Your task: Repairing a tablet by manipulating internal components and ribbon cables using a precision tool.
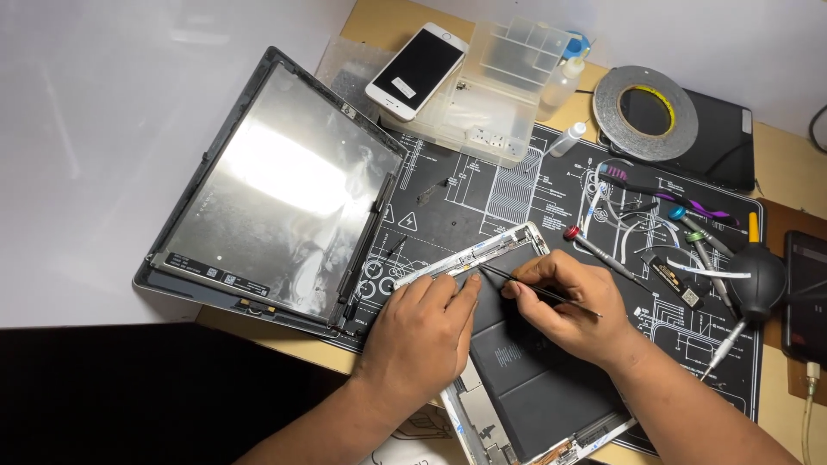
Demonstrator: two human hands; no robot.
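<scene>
hands work inside an opened tablet [525,379] on the bench mat [482,185].
the screen [276,189] is already off, lying propped to the left; the body's top edge is now under the probe. left hand [422,331] presses flat on the frame, fingers loose; right hand [564,301] is pinched on a thin black probe [534,288], tip pointing up-left. the tablet's long axis runs diagonally, lower right to upper left; battery in place.

left hand [424,331]: palm down, fingers extended | right hand [568,303]: fingers apparently pinched
</scene>
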